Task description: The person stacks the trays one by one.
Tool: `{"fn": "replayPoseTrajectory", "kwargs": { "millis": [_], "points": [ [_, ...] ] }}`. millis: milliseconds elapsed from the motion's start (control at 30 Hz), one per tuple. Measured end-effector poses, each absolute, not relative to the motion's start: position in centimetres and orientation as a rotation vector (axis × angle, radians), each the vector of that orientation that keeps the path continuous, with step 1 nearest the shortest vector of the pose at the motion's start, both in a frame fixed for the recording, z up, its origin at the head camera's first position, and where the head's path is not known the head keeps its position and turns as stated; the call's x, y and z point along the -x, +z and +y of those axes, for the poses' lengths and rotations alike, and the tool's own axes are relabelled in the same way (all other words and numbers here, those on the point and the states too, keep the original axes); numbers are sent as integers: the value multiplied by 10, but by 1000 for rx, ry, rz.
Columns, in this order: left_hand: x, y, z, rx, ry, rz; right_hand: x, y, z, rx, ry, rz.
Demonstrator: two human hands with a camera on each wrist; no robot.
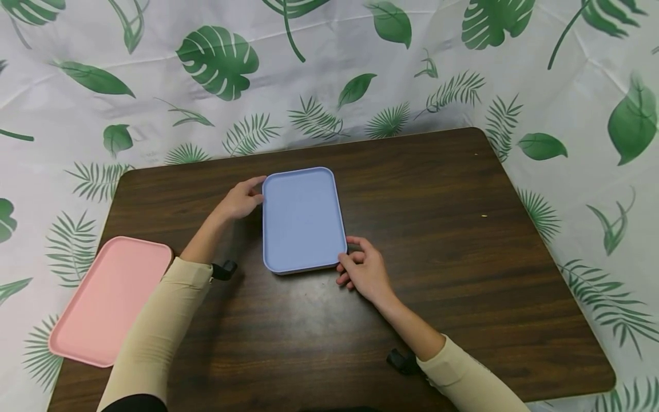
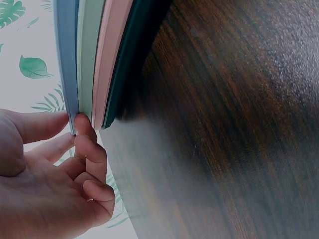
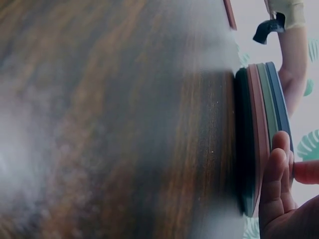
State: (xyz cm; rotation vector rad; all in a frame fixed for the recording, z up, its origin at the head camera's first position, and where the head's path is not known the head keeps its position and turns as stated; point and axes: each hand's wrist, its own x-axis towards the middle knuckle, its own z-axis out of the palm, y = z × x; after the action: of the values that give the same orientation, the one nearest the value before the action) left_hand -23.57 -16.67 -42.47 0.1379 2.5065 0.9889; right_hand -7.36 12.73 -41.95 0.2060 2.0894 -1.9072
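A stack of trays lies flat on the dark wooden table [image 1: 463, 229], with a blue tray [image 1: 301, 220] on top. The left wrist view shows the stacked edges: blue [image 2: 66, 59], green [image 2: 88, 55], pink [image 2: 112, 55] and a dark one [image 2: 129, 55] at the bottom. My left hand [image 1: 256, 191] pinches the blue tray's far-left corner between thumb and fingertips [image 2: 74, 124]. My right hand [image 1: 350, 254] holds the near-right corner, fingers curled on the blue edge [image 3: 276, 94] with the thumb opposite [image 3: 288, 157].
A separate pink tray [image 1: 108, 297] lies at the table's near-left corner, overhanging the edge. A leaf-print cloth [image 1: 216, 63] covers the surroundings. Bare tabletop stretches to the right of the stack.
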Motion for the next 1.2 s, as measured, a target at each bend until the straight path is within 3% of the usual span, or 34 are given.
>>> {"fn": "replayPoseTrajectory", "kwargs": {
  "millis": [700,1033,1200],
  "points": [
    [216,-432,-179,-99,1052,2598,76,-457,125,-203,-1944,2076],
    [173,-425,-231,-142,1062,2808,70,-450,120,-134,-1930,2247],
    [143,-414,-272,-50,997,2929,61,-439,103,74,-1988,2259]
  ]
}}
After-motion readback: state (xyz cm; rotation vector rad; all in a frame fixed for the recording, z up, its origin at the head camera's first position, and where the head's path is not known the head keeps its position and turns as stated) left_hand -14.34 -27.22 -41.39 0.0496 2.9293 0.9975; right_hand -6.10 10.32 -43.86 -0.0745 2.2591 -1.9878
